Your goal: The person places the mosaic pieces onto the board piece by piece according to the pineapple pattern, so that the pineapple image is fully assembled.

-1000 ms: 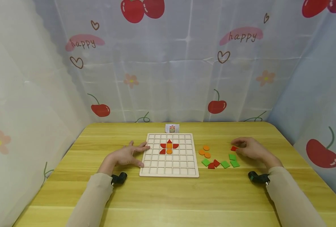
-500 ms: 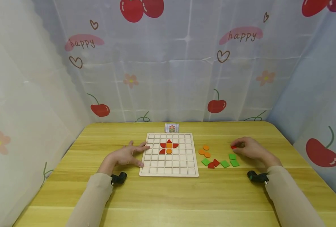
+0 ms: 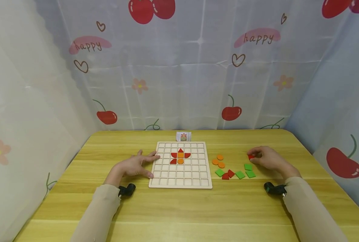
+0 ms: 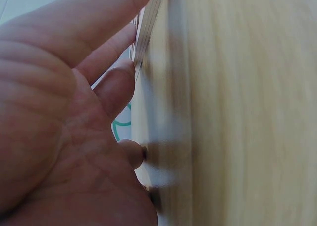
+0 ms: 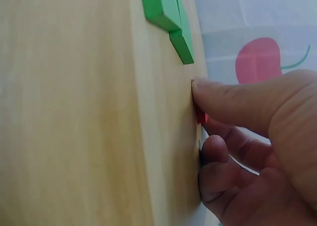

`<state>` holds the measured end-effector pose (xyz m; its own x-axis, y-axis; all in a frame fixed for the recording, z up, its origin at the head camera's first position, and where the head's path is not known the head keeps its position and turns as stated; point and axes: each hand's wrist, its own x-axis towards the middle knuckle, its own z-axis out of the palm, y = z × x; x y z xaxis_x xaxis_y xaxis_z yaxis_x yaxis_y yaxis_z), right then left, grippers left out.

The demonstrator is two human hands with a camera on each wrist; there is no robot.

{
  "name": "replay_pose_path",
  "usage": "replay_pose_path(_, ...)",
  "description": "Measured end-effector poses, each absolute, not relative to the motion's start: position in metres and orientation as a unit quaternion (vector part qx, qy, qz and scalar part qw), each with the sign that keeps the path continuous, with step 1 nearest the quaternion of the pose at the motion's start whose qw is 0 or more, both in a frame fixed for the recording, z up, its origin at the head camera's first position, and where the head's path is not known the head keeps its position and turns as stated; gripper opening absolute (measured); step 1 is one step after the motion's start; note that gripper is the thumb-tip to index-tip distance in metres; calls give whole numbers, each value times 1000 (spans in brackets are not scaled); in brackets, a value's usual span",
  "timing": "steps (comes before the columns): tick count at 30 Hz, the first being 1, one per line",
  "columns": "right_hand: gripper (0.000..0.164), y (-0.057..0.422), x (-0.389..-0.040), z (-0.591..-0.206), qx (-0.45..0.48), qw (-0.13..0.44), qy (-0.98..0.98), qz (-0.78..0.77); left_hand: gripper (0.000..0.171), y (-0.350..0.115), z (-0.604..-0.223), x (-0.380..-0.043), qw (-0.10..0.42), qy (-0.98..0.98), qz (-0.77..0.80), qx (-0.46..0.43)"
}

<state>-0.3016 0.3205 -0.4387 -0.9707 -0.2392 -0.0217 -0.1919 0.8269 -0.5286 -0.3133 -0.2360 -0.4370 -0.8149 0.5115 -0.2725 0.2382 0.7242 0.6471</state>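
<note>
A wooden grid board (image 3: 180, 178) lies on the table, with several red and orange tiles set in its upper middle cells. Its left edge is touched by the spread fingers and thumb of my left hand (image 3: 136, 165), and the left wrist view shows fingertips against that edge. Right of the board, my right hand (image 3: 267, 158) pinches a red tile (image 3: 250, 157) between thumb and fingers, low over the table. The right wrist view shows only a sliver of this red tile (image 5: 201, 117); the thumb hides the rest. Just in front of that hand lie green square tiles (image 3: 250, 174).
Three orange round tiles (image 3: 220, 157) lie beside the board's right edge. Nearer are two red tiles (image 3: 225, 176) among more green tiles (image 3: 240, 174). A small picture card (image 3: 183, 136) stands behind the board. A printed curtain (image 3: 179, 84) hangs beyond the table.
My right fingers have closed on the red tile, which was more exposed a second ago and has shifted slightly. My left hand stays at the board's edge.
</note>
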Motion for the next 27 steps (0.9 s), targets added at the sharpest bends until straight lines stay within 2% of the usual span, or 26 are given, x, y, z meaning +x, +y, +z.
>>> replay_pose_path(13, 27, 299, -305, -436, -122, 23, 956, -265, 86, -236, -438, -314, 220, 902, 303, 213)
replay_pose_path(27, 32, 222, -317, -418, -125, 55, 947, -291, 86, -235, -435, -312, 221, 902, 303, 212)
